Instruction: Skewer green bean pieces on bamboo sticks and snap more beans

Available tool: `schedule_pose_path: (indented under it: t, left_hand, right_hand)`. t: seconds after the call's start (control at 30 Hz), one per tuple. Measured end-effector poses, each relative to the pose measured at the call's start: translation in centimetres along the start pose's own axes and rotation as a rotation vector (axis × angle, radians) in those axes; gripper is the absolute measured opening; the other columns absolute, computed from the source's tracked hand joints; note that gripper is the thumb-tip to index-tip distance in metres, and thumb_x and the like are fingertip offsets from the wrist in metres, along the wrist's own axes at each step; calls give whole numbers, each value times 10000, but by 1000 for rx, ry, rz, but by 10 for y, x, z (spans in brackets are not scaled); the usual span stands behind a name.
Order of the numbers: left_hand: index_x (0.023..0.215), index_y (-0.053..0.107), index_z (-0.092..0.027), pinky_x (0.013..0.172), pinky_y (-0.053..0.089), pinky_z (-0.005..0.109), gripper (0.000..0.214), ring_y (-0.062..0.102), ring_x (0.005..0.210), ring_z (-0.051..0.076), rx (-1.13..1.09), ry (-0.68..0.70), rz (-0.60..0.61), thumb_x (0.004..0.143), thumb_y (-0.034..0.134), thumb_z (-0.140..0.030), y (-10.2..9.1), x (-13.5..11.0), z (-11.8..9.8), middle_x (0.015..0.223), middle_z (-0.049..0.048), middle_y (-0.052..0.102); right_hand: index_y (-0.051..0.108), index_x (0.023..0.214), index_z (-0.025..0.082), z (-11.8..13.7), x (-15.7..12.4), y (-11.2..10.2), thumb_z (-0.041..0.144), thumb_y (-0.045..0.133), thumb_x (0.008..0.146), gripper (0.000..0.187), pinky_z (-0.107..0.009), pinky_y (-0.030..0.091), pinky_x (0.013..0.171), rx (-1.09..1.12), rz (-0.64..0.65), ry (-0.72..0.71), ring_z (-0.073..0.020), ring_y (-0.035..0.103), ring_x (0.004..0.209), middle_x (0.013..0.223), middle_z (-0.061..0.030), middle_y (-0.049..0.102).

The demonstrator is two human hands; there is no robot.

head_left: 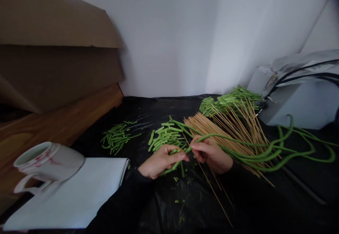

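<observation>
My left hand (167, 159) is closed on short green bean pieces and on the end of a long green bean (214, 135). Close beside it, my right hand (209, 153) pinches the same bean, which curves away to the right over bamboo skewers. Just behind the hands lies a pile of cut bean pieces (169, 135). Several more whole long beans (270, 152) stretch across the skewers (225, 135) to the right. Small green scraps (177, 201) dot the black plastic sheet below the hands.
Left of the hands are a pile of thin bean ends (116, 138), a white mug (50, 161) and a folded white sheet (79, 195). A cardboard box (60, 46) stands at the back left. More cut beans (233, 99) lie by a white box (304, 103) at the right.
</observation>
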State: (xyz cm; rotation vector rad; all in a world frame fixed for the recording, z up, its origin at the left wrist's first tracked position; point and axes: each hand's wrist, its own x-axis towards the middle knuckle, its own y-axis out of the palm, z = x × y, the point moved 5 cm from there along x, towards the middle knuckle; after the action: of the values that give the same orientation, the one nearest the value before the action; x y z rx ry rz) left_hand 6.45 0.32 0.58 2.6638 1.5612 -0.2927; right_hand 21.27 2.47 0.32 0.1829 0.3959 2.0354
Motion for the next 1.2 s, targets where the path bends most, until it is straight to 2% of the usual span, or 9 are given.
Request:
schedule_pose_path:
  t: [0.1, 0.17, 0.3, 0.5, 0.73, 1.03, 1.2]
  left_hand:
    - [811, 709, -142, 418, 131, 217, 357, 232, 440, 57, -18, 45, -48, 805, 640, -492, -3, 3, 0, 519, -51, 388]
    - [809, 703, -133, 419, 169, 205, 355, 280, 460, 52, -28, 80, -80, 806, 644, -483, -4, 5, -1, 602, -22, 473]
    - [813, 685, -130, 426, 221, 187, 342, 332, 470, 57, -84, 128, -167, 814, 643, -469, -7, 7, -2, 560, -40, 430]
    - [826, 650, -121, 425, 216, 174, 313, 343, 478, 43, -158, 183, -288, 812, 661, -434, -13, 7, -2, 619, -24, 503]
    - [822, 622, -109, 436, 184, 183, 313, 292, 425, 31, -264, 198, -339, 814, 666, -419, -13, 6, -5, 501, -58, 457]
    - [817, 650, -101, 467, 250, 167, 311, 336, 440, 27, -364, 221, -395, 794, 695, -408, -15, 6, -5, 508, -48, 490]
    - [756, 656, -97, 449, 255, 147, 321, 336, 443, 18, -442, 199, -427, 732, 754, -402, -15, 6, -4, 519, -44, 490]
  right_hand:
    - [599, 755, 182, 3, 2, -5, 373, 657, 778, 201, -200, 250, 409, 161, -36, -17, -63, 390, 409, 476, 60, 497]
    - [598, 736, 184, 5, 4, -11, 374, 665, 771, 204, -203, 254, 409, 247, -75, -31, -63, 383, 412, 486, 56, 497]
    - [521, 631, 190, 5, 7, -18, 314, 702, 742, 246, -203, 249, 409, 296, -120, -42, -63, 380, 425, 499, 51, 504]
    - [544, 702, 192, 4, 6, -16, 293, 700, 754, 194, -196, 246, 408, 233, -116, -72, -62, 385, 427, 512, 57, 507]
    - [559, 744, 199, 3, 4, -12, 295, 697, 768, 170, -187, 248, 410, 170, -94, -85, -55, 389, 422, 501, 68, 504]
    - [582, 805, 199, -4, 4, -8, 317, 710, 742, 185, -189, 244, 407, 108, -114, -77, -51, 393, 405, 486, 79, 510]
    - [599, 822, 192, -4, 3, -7, 344, 703, 746, 199, -189, 262, 410, -12, -125, -107, -54, 408, 410, 483, 81, 509]
